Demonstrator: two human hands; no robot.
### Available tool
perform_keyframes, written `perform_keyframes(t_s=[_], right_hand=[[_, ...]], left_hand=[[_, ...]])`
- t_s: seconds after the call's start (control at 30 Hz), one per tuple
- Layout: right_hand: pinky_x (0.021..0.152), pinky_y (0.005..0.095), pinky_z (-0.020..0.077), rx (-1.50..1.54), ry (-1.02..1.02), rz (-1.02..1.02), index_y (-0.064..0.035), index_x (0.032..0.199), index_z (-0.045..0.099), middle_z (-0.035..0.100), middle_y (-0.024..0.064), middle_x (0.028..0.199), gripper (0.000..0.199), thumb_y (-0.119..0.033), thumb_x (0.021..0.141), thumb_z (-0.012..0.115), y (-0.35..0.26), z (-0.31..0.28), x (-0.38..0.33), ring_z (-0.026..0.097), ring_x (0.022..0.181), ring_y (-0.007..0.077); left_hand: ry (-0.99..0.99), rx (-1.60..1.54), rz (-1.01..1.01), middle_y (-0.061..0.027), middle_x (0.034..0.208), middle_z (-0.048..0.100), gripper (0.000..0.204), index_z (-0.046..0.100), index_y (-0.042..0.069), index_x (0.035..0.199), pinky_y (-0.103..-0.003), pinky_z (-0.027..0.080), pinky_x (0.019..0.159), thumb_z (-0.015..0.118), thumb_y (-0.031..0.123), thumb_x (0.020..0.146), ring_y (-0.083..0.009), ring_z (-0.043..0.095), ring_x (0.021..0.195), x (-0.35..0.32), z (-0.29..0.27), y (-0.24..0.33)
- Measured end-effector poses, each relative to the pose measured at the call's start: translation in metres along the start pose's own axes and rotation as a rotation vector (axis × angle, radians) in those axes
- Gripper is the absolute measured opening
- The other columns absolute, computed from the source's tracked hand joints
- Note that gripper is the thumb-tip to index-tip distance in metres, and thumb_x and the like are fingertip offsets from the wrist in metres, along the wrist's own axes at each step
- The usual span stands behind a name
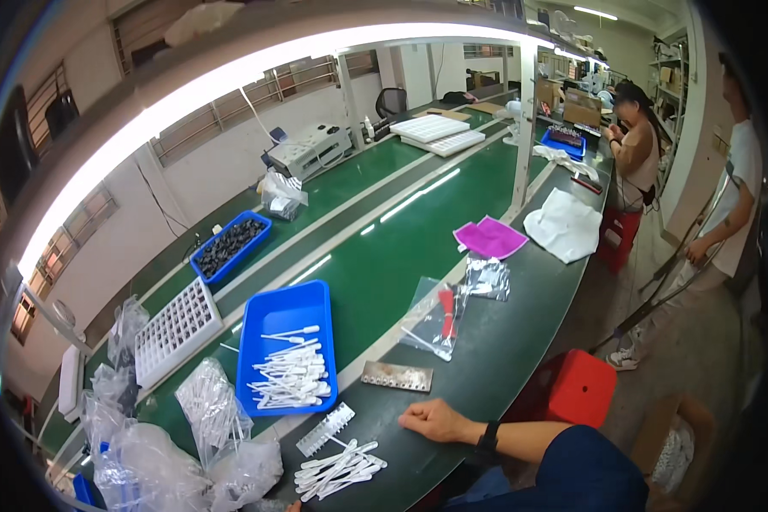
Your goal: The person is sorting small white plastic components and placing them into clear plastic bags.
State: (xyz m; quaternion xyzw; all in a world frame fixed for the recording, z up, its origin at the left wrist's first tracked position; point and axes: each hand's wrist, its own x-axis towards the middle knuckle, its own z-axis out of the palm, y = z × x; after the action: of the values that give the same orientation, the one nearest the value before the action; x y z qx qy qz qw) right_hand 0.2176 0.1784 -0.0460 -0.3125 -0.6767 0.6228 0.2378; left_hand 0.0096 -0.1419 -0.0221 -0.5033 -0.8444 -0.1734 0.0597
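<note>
My right hand, with a black band on its wrist, rests on the dark bench top, its fingers curled closed and nothing showing in them. Nearest to it lies a metal strip with a row of notches along one edge. Only a fingertip of my left hand shows at the lower edge, beside a loose pile of white plastic sticks with widened ends. Just behind that pile is a white comb-like holder. More white sticks lie in a blue tray.
Clear plastic bags crowd the lower left. A white grid tray and a blue tray of black parts stand farther back. A purple cloth and white cloth lie right. A red stool and two people are beyond.
</note>
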Motion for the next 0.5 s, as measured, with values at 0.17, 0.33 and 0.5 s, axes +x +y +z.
perform_keyframes(t_s=[0.17, 0.33, 0.5], right_hand=[[0.062, 0.0374, 0.0509, -0.260, -0.014, -0.070, -0.0046, 0.091, 0.069, 0.068, 0.0141, 0.074, 0.031, -0.035, 0.099, 0.064, -0.011, 0.004, -0.004, 0.064, 0.063, 0.0244], [0.068, 0.0462, 0.0542, -0.354, -0.078, -0.148, -0.0042, 0.090, 0.068, 0.071, 0.0170, 0.085, 0.032, -0.034, 0.098, 0.060, -0.022, -0.018, -0.025, 0.069, 0.081, 0.0384], [0.085, 0.0502, 0.0552, -1.063, -0.052, -0.097, -0.0030, 0.106, 0.064, 0.070, 0.0191, 0.096, 0.035, -0.029, 0.084, 0.069, -0.065, -0.142, -0.078, 0.063, 0.108, 0.0405]], left_hand=[[-0.066, -0.154, -0.219, -0.0311, 0.129, 0.057, 0.029, 0.064, -0.007, 0.112, -0.056, 0.045, 0.098, 0.059, 0.016, 0.094, -0.0471, 0.056, 0.114, 0.024, -0.040, 0.043], [-0.204, 0.028, -0.071, -0.0319, 0.134, 0.055, 0.050, 0.059, -0.006, 0.127, -0.059, 0.043, 0.100, 0.061, 0.031, 0.095, -0.0505, 0.054, 0.117, 0.018, -0.019, 0.014], [-0.619, 0.045, -0.833, -0.0328, 0.151, 0.042, 0.086, 0.047, -0.001, 0.147, -0.059, 0.036, 0.112, 0.062, 0.061, 0.089, -0.0559, 0.042, 0.134, 0.014, -0.026, 0.050]])
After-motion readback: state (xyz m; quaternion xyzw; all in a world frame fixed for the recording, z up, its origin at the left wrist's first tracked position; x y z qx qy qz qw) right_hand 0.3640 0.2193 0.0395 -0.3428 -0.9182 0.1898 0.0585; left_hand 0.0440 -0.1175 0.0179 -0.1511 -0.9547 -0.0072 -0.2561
